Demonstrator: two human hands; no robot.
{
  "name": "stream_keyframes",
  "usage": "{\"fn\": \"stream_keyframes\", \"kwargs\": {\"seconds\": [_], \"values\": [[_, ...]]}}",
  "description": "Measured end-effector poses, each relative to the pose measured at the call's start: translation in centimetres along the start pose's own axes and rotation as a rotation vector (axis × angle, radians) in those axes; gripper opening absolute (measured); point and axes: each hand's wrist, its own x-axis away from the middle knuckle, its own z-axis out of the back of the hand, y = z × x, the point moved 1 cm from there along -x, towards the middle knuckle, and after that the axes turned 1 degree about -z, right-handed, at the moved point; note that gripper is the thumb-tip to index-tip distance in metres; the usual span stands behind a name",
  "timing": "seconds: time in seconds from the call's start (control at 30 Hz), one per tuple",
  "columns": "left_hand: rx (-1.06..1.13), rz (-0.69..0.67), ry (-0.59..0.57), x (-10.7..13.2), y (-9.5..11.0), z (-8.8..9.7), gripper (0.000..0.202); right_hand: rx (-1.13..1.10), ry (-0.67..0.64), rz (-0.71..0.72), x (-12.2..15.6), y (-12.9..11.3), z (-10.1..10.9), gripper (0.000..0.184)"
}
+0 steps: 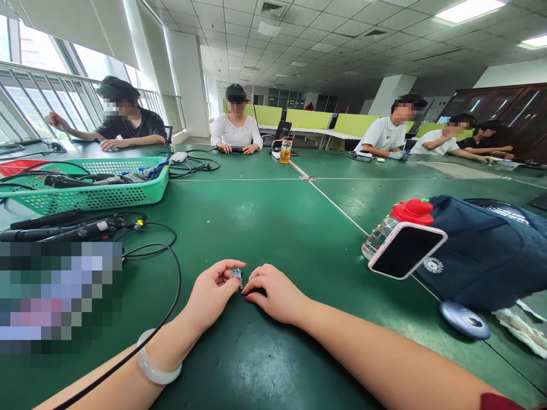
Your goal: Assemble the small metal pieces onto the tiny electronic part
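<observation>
My left hand point(216, 291) pinches a small blue-grey piece point(236, 274) between thumb and fingers, just above the green table point(256, 219). The piece has pale and reddish details and may be a tiny circuit board, but it is too small to name surely. Beside it, my right hand point(276, 291) is curled with its fingertips drawn together at the piece's lower edge. What those fingertips grip, if anything, is hidden. A pale bangle point(156, 364) circles my left wrist, and a black cable point(177, 290) passes over that forearm.
To the left are a green basket point(98, 199) of cables and tools and a black device point(81, 229). A phone point(408, 250) leans by a red-lidded bottle point(380, 233) and dark blue bag point(478, 256); a mouse-like oval point(465, 320) lies nearer. Several people sit across the table.
</observation>
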Motion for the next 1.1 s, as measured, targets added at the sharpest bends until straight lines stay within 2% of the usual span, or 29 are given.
{"fn": "stream_keyframes", "kwargs": {"seconds": [0.27, 0.37, 0.57, 0.73, 0.9, 1.03, 1.1], "values": [[0.057, 0.001, 0.048, -0.1, 0.3, 0.1, 0.042, 0.136, -0.040, 0.037, 0.1, -0.3, 0.5, 0.018], [0.078, 0.012, 0.053, -0.1, 0.2, 0.0, 0.044, 0.140, -0.057, 0.019, 0.1, -0.5, 0.6, 0.030], [0.079, 0.009, 0.057, -0.1, 0.3, -0.1, 0.044, 0.117, -0.068, 0.028, -0.1, -0.1, 0.0, 0.017], [0.073, -0.001, 0.050, -0.1, 0.2, -0.1, 0.046, 0.108, -0.041, 0.045, 0.0, -0.1, 0.1, 0.019], [0.100, -0.010, 0.063, -0.2, 0.0, -0.1, 0.045, 0.189, -0.032, 0.165, 0.5, -1.2, 0.5, 0.035], [0.117, -0.013, 0.079, -0.2, -0.1, 0.0, 0.044, 0.207, -0.115, 0.266, 0.5, -1.1, 0.1, 0.026], [0.106, -0.023, 0.089, -0.2, -0.1, 0.0, 0.042, 0.190, -0.108, 0.283, 0.4, -0.7, -0.1, 0.022]]}}
